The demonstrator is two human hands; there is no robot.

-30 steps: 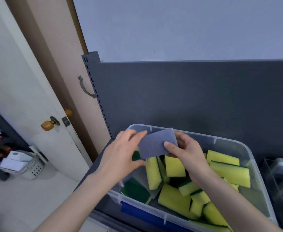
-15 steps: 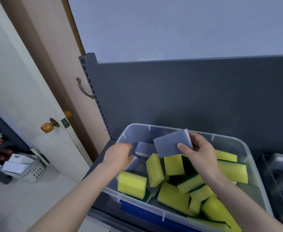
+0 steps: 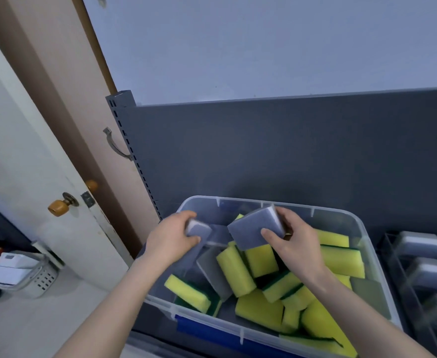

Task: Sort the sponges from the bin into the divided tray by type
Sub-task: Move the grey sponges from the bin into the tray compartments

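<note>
A clear plastic bin (image 3: 367,228) holds several yellow-and-green sponges (image 3: 235,270) and a few grey ones (image 3: 212,272). My right hand (image 3: 294,244) grips a grey sponge with a white layer (image 3: 253,228), held above the bin's middle. My left hand (image 3: 170,239) is closed on a second grey-and-white sponge (image 3: 199,228) at the bin's back left corner. The divided tray (image 3: 390,251) stands at the right edge, with grey-and-white sponges (image 3: 419,245) in its compartments.
A dark grey shelf back panel (image 3: 289,156) rises just behind the bin. A white door with a brass knob (image 3: 58,206) stands to the left. A white perforated basket (image 3: 31,277) with boxes sits on the floor at lower left.
My left hand let go of the first grey sponge, reached into the bin's back left corner and closed on a second grey sponge. My right hand kept the first one, lifted slightly.
</note>
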